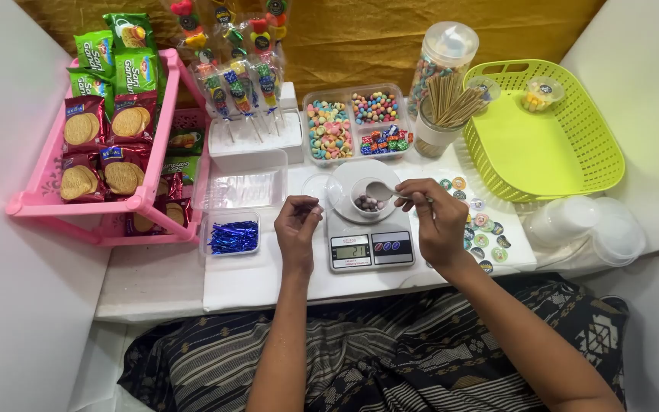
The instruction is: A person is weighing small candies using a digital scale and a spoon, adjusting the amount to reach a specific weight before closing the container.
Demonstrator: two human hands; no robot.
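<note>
My right hand (436, 217) holds a small spoon (380, 190) over a little clear cup of dark candies (369, 201). The cup stands on a white plate on a small digital kitchen scale (369, 246). My left hand (297, 223) rests just left of the scale, fingers pinched together on something small that I cannot make out. A divided clear tray of coloured candies (357, 122) lies behind the scale.
A pink rack of biscuit packets (108, 145) stands at left. Candy skewers (242, 84) stand in a white block. A clear box of blue twist ties (232, 236) sits near my left hand. A lime basket (547, 133), wooden sticks (448, 103), round stickers (482, 225) and clear lids (589, 225) lie at right.
</note>
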